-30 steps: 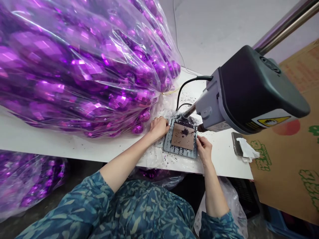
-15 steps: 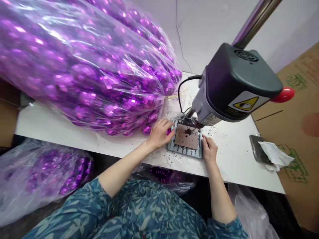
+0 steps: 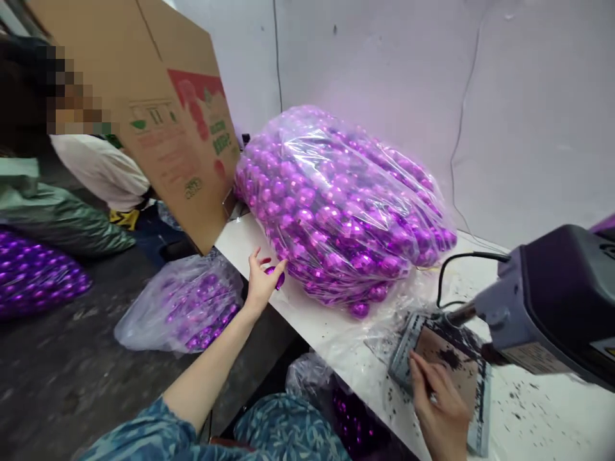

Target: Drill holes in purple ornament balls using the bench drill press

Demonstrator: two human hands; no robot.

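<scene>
My left hand [image 3: 261,282] reaches out past the table's left edge, fingers closed round a shiny purple bauble [image 3: 275,277]. To its right lies a big clear plastic bag [image 3: 346,211] full of faceted purple baubles. My right hand [image 3: 439,403] is over the near left part of the drilling machine's flat metal base [image 3: 480,416]. Its fingertips are pinched together; whatever they hold, if anything, is hidden. A brownish board [image 3: 461,381] with dark shavings on it lies on that base, under the black and grey drill head [image 3: 552,307].
A second bag of purple baubles [image 3: 192,307] sits on the floor at the left, below the white table [image 3: 331,342]. Behind it stands a tall cardboard box [image 3: 182,147]. A person in a white top [image 3: 98,166] is beyond the box, near a green sack [image 3: 62,214].
The view has swung left. My left hand has moved away from the drill base to the table's left edge with the bauble. My right hand has shifted from the base's right side onto its left part.
</scene>
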